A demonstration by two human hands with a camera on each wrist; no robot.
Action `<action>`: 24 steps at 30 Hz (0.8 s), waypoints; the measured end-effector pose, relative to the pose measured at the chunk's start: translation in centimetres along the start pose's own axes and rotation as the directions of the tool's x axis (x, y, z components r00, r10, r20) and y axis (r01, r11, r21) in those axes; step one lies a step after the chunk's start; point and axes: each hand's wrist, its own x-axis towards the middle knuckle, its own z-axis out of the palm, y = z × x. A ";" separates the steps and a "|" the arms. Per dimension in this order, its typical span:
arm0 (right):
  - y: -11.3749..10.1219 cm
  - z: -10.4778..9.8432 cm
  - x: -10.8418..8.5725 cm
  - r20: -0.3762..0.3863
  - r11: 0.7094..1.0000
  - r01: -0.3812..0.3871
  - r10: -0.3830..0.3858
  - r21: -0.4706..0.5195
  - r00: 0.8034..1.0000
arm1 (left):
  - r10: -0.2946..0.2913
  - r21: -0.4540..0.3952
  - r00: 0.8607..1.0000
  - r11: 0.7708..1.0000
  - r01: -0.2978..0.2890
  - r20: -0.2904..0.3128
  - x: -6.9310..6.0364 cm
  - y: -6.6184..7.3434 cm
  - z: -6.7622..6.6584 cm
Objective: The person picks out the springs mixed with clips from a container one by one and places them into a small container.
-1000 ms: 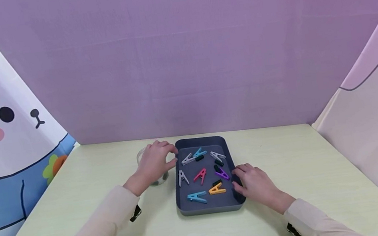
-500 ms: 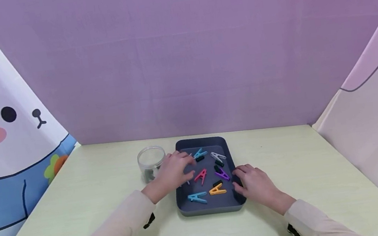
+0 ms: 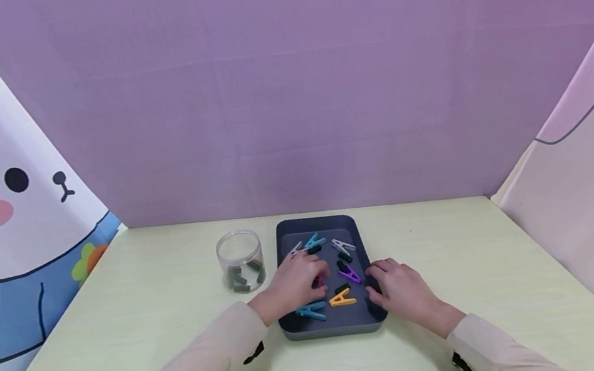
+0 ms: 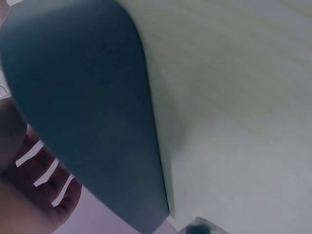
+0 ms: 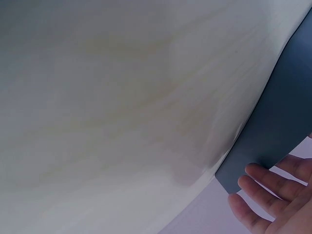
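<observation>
A dark grey tray [image 3: 331,331] holds several small plastic clothespins and small black pieces. My left hand [image 3: 295,282] reaches over its left side, bent fingers around the red clothespin [image 3: 317,281], partly hidden. Thumb and fingers look apart. The left wrist view shows the tray's wall [image 4: 83,97] in front of the left hand [image 4: 44,190]. My right hand [image 3: 403,290] rests at the tray's right edge, and its loose fingers [image 5: 265,178] touch the wall in the right wrist view. A yellow clothespin [image 3: 342,297], a purple clothespin [image 3: 351,275] and a blue clothespin [image 3: 312,313] lie between or near the hands.
A clear jar [image 3: 239,250] with several dark pieces at its bottom stands left of the tray. The pale table [image 3: 453,239] ends at a purple backdrop [image 3: 287,117]. Printed cloth [image 3: 28,261] hangs at the left.
My left hand has moved from beside the jar rightward and down into the tray, to the red clothespin. The jar is uncovered from behind it. My right hand stays in place.
</observation>
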 end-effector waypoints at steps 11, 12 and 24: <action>0.0 0.1 -0.1 0.004 1.000 -0.005 0.005 0.008 1.000 | -0.007 0.028 0.998 1.000 0.005 0.065 1.1 0.7 1.2; 0.0 0.1 -0.1 0.003 1.000 -0.003 0.003 0.006 1.000 | -0.008 0.026 0.998 1.000 0.006 0.067 1.2 0.7 1.3; 0.1 0.2 0.1 -0.004 1.000 0.007 -0.007 0.007 1.000 | -0.018 -0.016 0.994 1.000 0.019 0.112 1.9 0.9 1.6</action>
